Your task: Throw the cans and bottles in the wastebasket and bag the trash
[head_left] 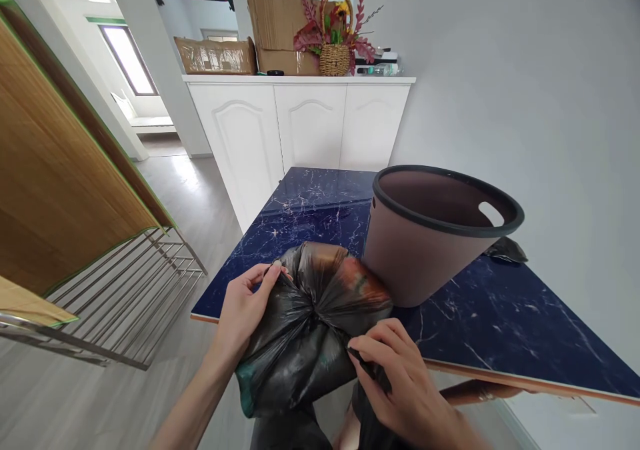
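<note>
A filled black garbage bag [295, 377] lies at the front edge of the blue table, partly overhanging it. Its top is gathered to a twisted centre, and coloured contents show faintly through the thin plastic. My left hand [250, 300] pinches a strand of the bag's top between thumb and fingers on the left. On the right, my right hand [393, 370] is closed around another dark end of the bag. Just behind the bag, and close against it, stands a brownish trash can [415, 257] with a black rim and a handle hole; its bottom inside is hidden.
The blue marbled table [505, 317] reaches to the wall. A crumpled black plastic piece [506, 250] lies right of the can. Behind are a white cabinet [310, 117], cardboard boxes [215, 57] and a flower basket [335, 60]. A metal rack [125, 297] with wooden boards stands left.
</note>
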